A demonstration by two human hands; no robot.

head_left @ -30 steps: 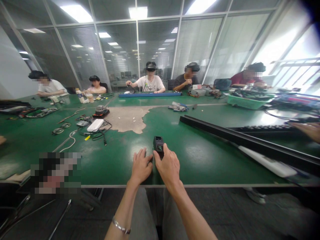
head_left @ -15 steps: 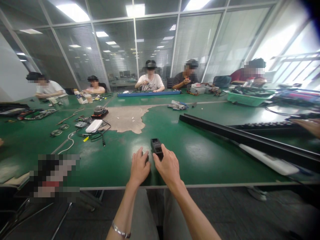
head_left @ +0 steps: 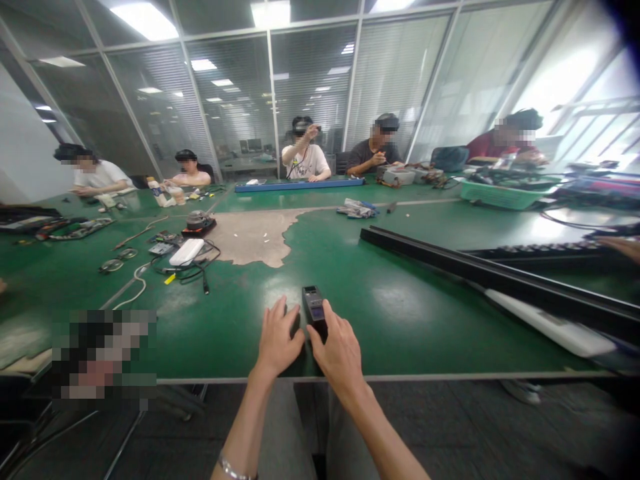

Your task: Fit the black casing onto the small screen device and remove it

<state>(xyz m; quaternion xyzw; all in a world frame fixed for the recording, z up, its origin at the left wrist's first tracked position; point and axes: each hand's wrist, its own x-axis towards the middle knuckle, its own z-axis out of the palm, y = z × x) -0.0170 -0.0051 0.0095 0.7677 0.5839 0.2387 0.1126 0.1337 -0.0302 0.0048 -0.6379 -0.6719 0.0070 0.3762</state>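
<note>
a small, oblong, black, plastic-looking device (head_left: 314,305) sits just ahead, on or barely over the glossy green tabletop (head_left: 410,333), its long axis pointing away, with the nearer right hand (head_left: 339,345) gripping its near end and the left hand (head_left: 278,340) open beside it.

Left hand (head_left: 280,340) palm-down, fingers (head_left: 281,308) slightly spread, right hand (head_left: 340,343) curled, forearms (head_left: 383,427) extended forward
</note>
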